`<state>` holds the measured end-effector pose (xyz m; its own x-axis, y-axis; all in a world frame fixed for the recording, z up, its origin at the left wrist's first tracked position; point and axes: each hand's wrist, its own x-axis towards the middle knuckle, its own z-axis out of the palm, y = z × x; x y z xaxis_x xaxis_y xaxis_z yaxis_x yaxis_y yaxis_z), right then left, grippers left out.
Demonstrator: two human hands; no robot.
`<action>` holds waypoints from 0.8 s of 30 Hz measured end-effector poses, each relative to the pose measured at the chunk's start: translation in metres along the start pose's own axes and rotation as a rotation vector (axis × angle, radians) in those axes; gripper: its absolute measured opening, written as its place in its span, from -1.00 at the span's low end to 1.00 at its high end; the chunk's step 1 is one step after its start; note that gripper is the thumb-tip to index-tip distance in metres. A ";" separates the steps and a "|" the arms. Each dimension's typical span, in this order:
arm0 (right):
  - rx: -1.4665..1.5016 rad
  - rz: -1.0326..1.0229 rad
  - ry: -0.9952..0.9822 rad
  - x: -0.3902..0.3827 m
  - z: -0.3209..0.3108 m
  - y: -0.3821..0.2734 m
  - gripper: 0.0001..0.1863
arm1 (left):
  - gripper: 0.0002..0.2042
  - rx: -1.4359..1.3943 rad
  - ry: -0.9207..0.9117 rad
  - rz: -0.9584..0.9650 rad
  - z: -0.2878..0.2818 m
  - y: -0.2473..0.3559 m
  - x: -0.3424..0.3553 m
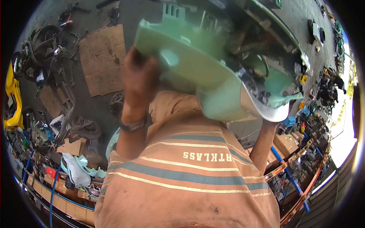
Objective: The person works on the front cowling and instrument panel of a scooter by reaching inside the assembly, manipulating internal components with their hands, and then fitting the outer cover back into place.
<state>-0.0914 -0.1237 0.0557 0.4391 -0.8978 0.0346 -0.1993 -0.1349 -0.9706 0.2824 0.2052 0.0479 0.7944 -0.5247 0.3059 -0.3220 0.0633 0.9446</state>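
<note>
"In front of the striped shirt [182, 171], what is shown?"

"A curved green panel [205, 68], tilted."

"And the hands?"

"Left hand [141, 74]: blurred, at the panel's left end; grip indeterminable. Right hand: largely hidden behind the pale-rimmed right end; state likewise indeterminable. Flattened cardboard [102, 60] lies on the floor, upper left."
</note>
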 end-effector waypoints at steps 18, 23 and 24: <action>0.622 0.155 0.222 -0.002 0.089 -0.044 -0.43 | -0.63 1.530 -0.096 0.420 -0.006 0.033 0.015; 0.590 0.170 0.144 -0.002 0.081 -0.041 -0.42 | -0.70 0.462 0.201 0.034 -0.026 0.016 0.008; 0.555 0.173 0.131 -0.002 0.079 -0.042 -0.42 | -0.69 0.778 0.111 0.075 -0.017 0.023 0.011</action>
<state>-0.0145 -0.0828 0.0770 0.3223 -0.9362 -0.1403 0.2451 0.2257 -0.9429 0.2924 0.2157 0.0754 0.7895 -0.4526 0.4145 -0.6125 -0.5382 0.5789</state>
